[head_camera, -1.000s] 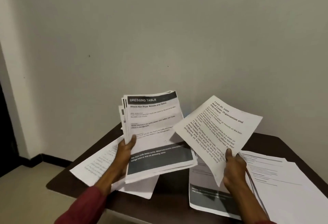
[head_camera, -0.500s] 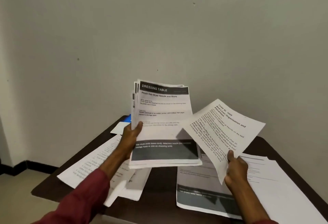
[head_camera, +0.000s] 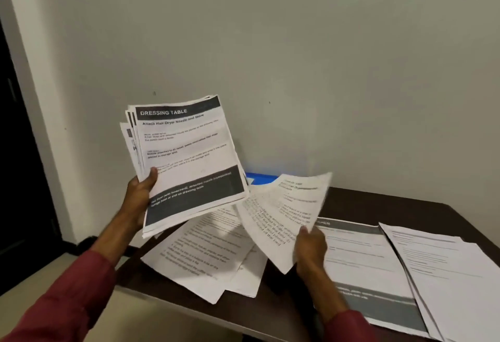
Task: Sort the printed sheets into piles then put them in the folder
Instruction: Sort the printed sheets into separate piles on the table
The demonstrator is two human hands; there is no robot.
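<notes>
My left hand (head_camera: 140,195) grips a thick stack of printed sheets (head_camera: 186,160) held up above the table's left end, its top page headed "DRESSING TABLE". My right hand (head_camera: 311,247) pinches the lower edge of a single text-only sheet (head_camera: 281,214), which tilts low over the left pile. On the dark table (head_camera: 378,203) lie three piles: plain text sheets at the left (head_camera: 200,257), a grey-banded pile in the middle (head_camera: 362,263), and plain sheets at the right (head_camera: 443,274). A blue folder (head_camera: 261,177) peeks out behind the held stack.
A bare wall rises right behind the table. A dark doorway (head_camera: 16,152) is at far left, with pale floor (head_camera: 32,309) below the table's near left edge. Both my sleeves are dark red.
The single sheet in my right hand has swung down and left, toward the left pile. The stack in my left hand stayed raised and shifted left in view as my head turned.
</notes>
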